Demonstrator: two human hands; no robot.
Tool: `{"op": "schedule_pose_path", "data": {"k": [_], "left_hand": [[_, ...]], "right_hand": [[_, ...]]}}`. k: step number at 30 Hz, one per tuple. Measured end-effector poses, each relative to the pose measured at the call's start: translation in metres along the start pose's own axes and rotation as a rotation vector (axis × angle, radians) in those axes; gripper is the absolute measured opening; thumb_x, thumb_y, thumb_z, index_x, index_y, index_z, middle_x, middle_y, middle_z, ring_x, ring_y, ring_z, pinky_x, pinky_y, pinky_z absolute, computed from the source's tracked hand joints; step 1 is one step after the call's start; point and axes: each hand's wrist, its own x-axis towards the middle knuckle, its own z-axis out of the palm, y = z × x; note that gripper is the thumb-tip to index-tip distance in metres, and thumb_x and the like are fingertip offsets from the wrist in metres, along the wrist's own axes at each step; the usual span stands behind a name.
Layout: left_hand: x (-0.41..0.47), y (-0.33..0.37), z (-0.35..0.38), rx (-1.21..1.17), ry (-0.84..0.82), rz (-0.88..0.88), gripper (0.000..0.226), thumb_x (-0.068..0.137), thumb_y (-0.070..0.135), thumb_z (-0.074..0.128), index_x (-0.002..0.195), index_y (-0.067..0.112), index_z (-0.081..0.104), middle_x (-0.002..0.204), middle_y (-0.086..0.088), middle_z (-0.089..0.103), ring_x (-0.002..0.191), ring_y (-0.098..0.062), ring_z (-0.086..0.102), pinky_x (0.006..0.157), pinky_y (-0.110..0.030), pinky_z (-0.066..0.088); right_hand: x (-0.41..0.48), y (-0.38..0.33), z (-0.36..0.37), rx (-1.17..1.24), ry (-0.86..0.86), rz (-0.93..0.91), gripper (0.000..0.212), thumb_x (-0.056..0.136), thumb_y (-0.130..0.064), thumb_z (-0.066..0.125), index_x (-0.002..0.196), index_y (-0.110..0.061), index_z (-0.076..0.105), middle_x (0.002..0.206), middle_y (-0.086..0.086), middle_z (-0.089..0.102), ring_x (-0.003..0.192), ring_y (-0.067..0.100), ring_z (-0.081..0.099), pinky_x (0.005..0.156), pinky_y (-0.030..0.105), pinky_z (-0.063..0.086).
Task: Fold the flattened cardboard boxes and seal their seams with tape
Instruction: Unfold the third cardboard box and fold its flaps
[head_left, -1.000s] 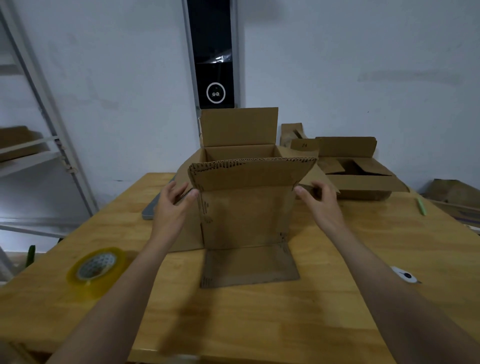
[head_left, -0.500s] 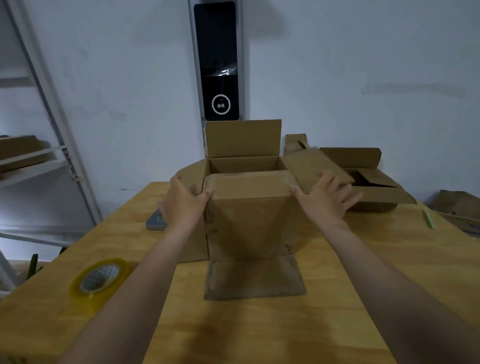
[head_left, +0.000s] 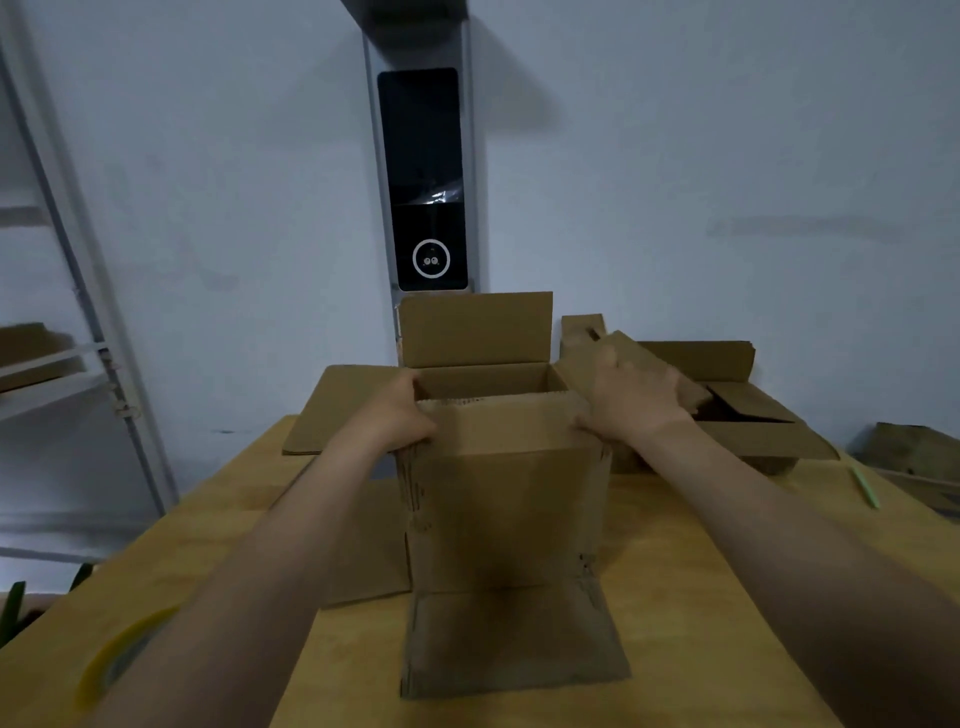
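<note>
Left hand grips box at left corner, fingertips hidden inside; right hand on right flap, blurred, grip unclear; tape half behind forearm.

Dim, soft, slightly blurred picture with wide-angle bending at edges.

Brown cardboard box; yellow tape roll; tan wooden table.
</note>
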Motion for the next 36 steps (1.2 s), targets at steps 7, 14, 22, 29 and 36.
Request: {"op": "schedule_pose_path", "data": {"k": [7,14,22,29,36], "left_hand": [[0.032,0.002,0.009,-0.204,0.094,-0.159,0.13,0.074,0.049,0.088,0.161,0.037,-0.008,0.163,-0.011,0.002,0.144,-0.039,0.033,0.102,-0.044,0.043],[0.09,-0.006,0.014,-0.49,0.447,-0.313,0.107,0.088,0.068,0.062,0.161,0.024,-0.003,0.165,-0.011,0.006,0.148,-0.047,0.02,0.117,-0.06,0.029],[0.141,-0.01,0.012,-0.331,0.393,-0.294,0.128,0.072,0.09,0.057,0.159,0.031,-0.014,0.166,-0.008,0.001,0.149,-0.054,0.004,0.118,-0.068,0.017],[0.158,-0.001,0.035,-0.386,0.501,-0.016,0.116,0.081,0.069,0.071,0.161,0.035,-0.006,0.171,-0.004,0.01,0.157,-0.033,-0.001,0.119,-0.072,0.002],[0.166,-0.009,0.037,-0.448,0.444,0.042,0.124,0.07,0.076,0.074,0.159,0.04,-0.006,0.169,-0.007,0.018,0.155,-0.035,0.013,0.119,-0.069,0.017]], "right_hand": [[0.064,-0.02,0.02,0.54,-0.016,-0.212,0.136,0.057,-0.059,0.092,0.157,-0.041,0.002,0.166,-0.002,-0.004,0.152,0.041,0.008,0.12,0.06,0.024],[0.11,-0.042,0.046,0.869,0.137,-0.163,0.144,0.053,-0.054,0.096,0.158,-0.043,-0.001,0.167,-0.004,-0.002,0.153,0.033,0.007,0.122,0.06,0.019],[0.147,-0.056,0.049,0.867,0.219,-0.159,0.141,0.057,-0.055,0.095,0.156,-0.047,-0.006,0.166,-0.006,-0.018,0.154,0.033,0.004,0.119,0.063,0.023],[0.161,-0.054,0.065,0.893,0.29,-0.187,0.137,0.06,-0.058,0.092,0.157,-0.044,-0.003,0.167,-0.006,-0.014,0.154,0.03,0.0,0.122,0.059,0.019],[0.164,-0.049,0.074,0.628,0.323,-0.198,0.136,0.06,-0.069,0.086,0.157,-0.045,-0.008,0.169,-0.001,-0.01,0.155,0.033,0.002,0.125,0.055,0.009]]}}
